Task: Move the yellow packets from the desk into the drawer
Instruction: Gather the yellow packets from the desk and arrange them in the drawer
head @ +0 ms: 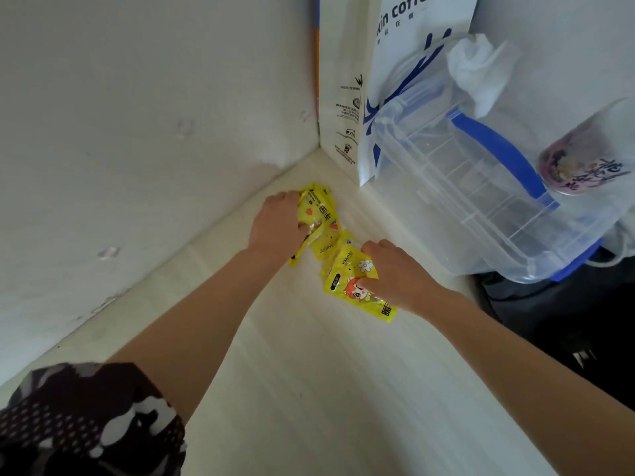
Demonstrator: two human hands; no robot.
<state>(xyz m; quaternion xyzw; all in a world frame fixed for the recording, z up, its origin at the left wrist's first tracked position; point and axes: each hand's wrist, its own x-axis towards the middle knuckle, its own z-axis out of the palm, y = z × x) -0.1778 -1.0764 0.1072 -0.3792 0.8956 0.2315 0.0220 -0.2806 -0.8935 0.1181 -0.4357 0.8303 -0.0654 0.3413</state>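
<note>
A small pile of yellow packets (324, 245) is seen on the pale desk (309, 389), near the corner where two white walls meet, at about 12 o'clock from the person. The left hand (276, 228) is placed at the 11 o'clock side of the pile, and its fingers are curled around several packets, which are gripped together. The right hand (395, 273) is placed at the 1 o'clock side, and one packet with a cartoon figure (354, 286) is pinched between its thumb and curled fingers; this packet lies flat on the desk and touches the others. At 2 o'clock from the pile a clear plastic box with a blue handle (481, 187) is found, and behind it a white paper bag with blue letters (395, 63) stands against the wall. A patterned dark sleeve (86, 417) is seen at 7 o'clock. No drawer is visible.
</note>
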